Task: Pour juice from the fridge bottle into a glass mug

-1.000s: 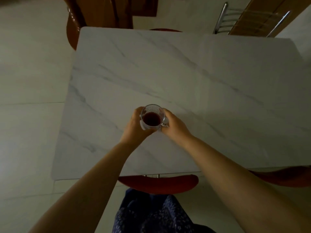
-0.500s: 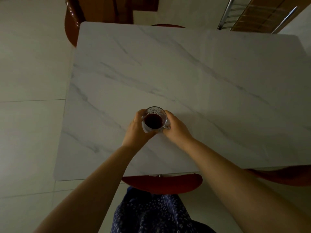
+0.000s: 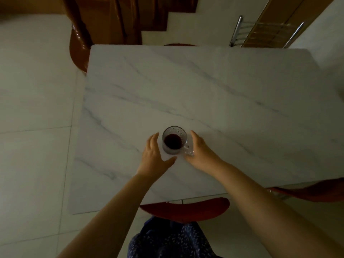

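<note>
A clear glass mug point(image 3: 174, 140) with dark red juice in it stands upright on the white marble table point(image 3: 214, 94), its handle pointing right and toward me. My left hand point(image 3: 153, 157) is just left of the mug, fingers spread, a small gap between palm and glass. My right hand point(image 3: 202, 153) is just right of it, fingers apart, beside the handle and seemingly clear of it. No bottle is in view.
A red chair seat point(image 3: 186, 209) is tucked under the near table edge, another chair point(image 3: 312, 190) at the right. A glossy brown chair point(image 3: 79, 45) stands at the far left corner and a chrome-framed chair point(image 3: 264, 32) at the far right.
Both hands were wrapped around the mug before; now they have let go and opened out to either side. The mug stays on the table.
</note>
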Available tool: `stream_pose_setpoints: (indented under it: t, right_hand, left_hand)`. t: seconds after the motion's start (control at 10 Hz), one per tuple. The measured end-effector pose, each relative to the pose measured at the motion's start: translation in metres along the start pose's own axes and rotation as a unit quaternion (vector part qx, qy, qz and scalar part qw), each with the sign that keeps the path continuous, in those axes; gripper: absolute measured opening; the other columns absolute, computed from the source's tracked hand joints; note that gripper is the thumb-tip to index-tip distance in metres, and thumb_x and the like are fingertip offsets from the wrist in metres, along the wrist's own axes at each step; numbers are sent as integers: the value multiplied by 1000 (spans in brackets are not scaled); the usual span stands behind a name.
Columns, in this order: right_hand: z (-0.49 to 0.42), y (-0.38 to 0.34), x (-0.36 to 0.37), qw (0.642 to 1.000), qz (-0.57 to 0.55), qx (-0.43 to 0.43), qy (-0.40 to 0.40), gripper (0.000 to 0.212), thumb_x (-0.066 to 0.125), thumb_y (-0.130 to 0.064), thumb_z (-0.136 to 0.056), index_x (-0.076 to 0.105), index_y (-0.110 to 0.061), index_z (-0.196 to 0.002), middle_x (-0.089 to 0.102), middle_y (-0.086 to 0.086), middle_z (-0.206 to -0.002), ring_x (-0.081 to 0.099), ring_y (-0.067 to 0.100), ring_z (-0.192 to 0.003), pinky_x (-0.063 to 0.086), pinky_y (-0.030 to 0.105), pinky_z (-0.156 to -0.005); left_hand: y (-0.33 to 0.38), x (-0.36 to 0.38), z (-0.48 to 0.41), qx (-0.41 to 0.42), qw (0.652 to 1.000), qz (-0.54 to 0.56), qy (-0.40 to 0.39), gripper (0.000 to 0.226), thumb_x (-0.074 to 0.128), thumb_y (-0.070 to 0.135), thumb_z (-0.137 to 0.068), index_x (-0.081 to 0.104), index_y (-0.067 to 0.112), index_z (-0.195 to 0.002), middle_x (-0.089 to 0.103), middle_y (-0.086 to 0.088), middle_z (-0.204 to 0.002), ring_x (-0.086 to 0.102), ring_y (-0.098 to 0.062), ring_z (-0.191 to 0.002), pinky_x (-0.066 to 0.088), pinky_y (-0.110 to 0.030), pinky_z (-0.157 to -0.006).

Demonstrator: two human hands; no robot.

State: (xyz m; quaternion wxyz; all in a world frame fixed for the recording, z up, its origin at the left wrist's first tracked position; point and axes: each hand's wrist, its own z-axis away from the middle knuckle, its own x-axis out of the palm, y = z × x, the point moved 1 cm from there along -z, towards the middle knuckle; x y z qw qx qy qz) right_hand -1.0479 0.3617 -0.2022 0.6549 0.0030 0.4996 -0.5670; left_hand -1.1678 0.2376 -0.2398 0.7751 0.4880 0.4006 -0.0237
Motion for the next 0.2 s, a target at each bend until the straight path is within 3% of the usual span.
stream_pose_setpoints:
  t: [0.1, 0.2]
  right_hand:
    - [32, -3, -16, 991, 53, -50, 110, 49, 55, -29, -91, 40, -10, -134, 43, 13, -138, 46, 29, -122, 40, 39, -98]
    - [52, -26, -37, 973, 34, -111, 200, 13, 52, -23, -92, 55, -12, -86, 58, 7, -91, 56, 25, -83, 44, 36, -72]
  left_hand:
    - [4, -23, 23, 2, 999, -25, 22, 75, 62, 40, -86, 22, 15, -144, 24, -4, -149, 36, -24, -131, 37, -40, -106]
    - [34, -53, 43, 25, 996, -10, 88, 49, 52, 37, -93, 38, 18, -135, 39, -2, -140, 44, -20, -124, 40, -32, -99]
